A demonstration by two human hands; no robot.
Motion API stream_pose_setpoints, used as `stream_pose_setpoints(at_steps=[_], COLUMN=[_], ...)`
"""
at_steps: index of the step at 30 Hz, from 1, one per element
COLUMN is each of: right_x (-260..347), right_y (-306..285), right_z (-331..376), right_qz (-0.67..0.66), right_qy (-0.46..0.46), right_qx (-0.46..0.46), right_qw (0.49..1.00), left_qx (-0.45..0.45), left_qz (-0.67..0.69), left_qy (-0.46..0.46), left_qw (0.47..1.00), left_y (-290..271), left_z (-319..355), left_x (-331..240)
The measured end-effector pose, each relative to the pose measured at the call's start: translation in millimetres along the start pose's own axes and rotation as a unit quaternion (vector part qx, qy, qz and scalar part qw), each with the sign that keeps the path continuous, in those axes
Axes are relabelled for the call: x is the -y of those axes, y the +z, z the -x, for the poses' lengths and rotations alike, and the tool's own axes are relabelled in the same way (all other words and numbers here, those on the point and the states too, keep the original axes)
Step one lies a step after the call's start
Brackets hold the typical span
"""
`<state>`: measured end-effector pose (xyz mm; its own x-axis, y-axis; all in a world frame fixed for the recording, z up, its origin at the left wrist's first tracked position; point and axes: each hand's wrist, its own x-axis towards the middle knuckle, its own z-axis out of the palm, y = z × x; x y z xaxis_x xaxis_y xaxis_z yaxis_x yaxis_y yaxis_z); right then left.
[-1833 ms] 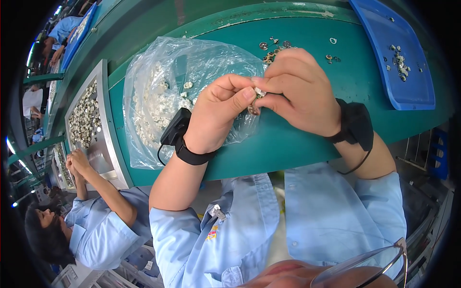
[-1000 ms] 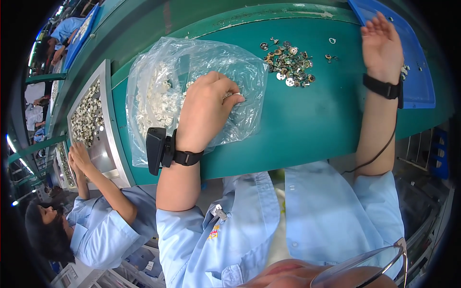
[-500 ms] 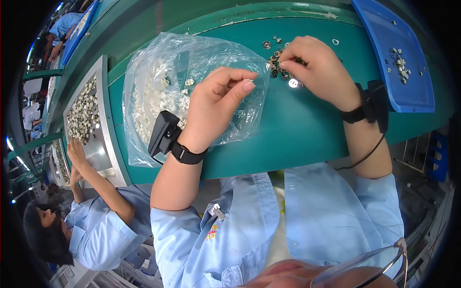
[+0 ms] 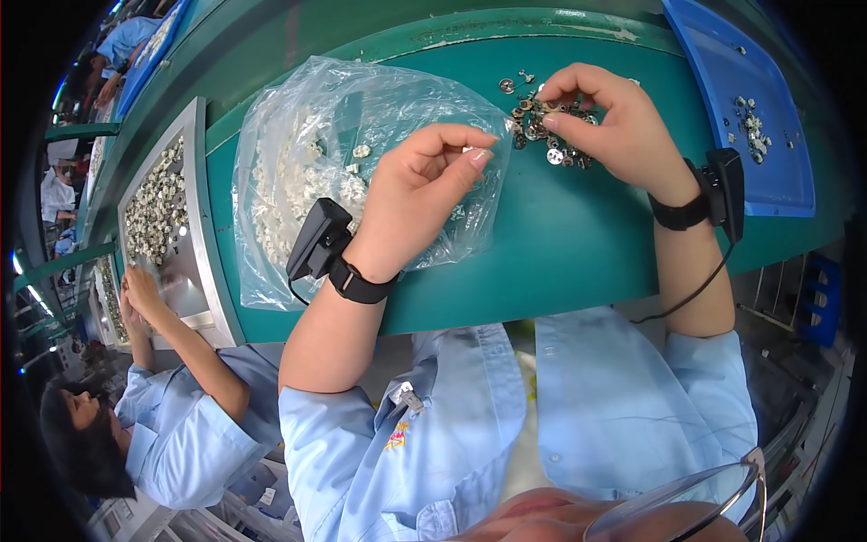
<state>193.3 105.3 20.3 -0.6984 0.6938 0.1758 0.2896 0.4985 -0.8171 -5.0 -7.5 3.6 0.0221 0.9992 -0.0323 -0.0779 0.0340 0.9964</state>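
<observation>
My left hand hovers over a clear plastic bag of small white plastic parts, pinching one small white part between thumb and forefinger. My right hand reaches into a loose pile of small metal parts on the green table, its fingertips closing on one of them. Both wrists wear black bands with small black devices.
A blue tray with a few small assembled pieces lies at the right. A metal tray of parts stands at the left, where a co-worker in a light blue shirt works with a hand near it.
My right hand went out to the blue tray, then came back to the metal pile. My left hand dipped into the bag and has lifted with a white part.
</observation>
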Motion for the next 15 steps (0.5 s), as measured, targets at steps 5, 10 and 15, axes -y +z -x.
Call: stream_pose_setpoints(at_steps=[5, 10, 15], right_x=[6, 9, 12], right_y=[-1, -1, 4], right_z=[2, 4, 5], right_qz=[-0.101, -0.131, -0.064], right_qy=[0.036, 0.039, -0.028], right_qx=[-0.003, -0.001, -0.014], right_qw=[0.994, 0.991, 0.997], left_qx=[0.004, 0.014, 0.028], left_qz=[-0.014, 0.0, 0.005], left_qy=[0.003, -0.042, -0.048], left_qw=[1.0, 0.999, 0.998], left_y=[3, 4, 7], left_z=[2, 1, 1], left_x=[-2, -3, -1])
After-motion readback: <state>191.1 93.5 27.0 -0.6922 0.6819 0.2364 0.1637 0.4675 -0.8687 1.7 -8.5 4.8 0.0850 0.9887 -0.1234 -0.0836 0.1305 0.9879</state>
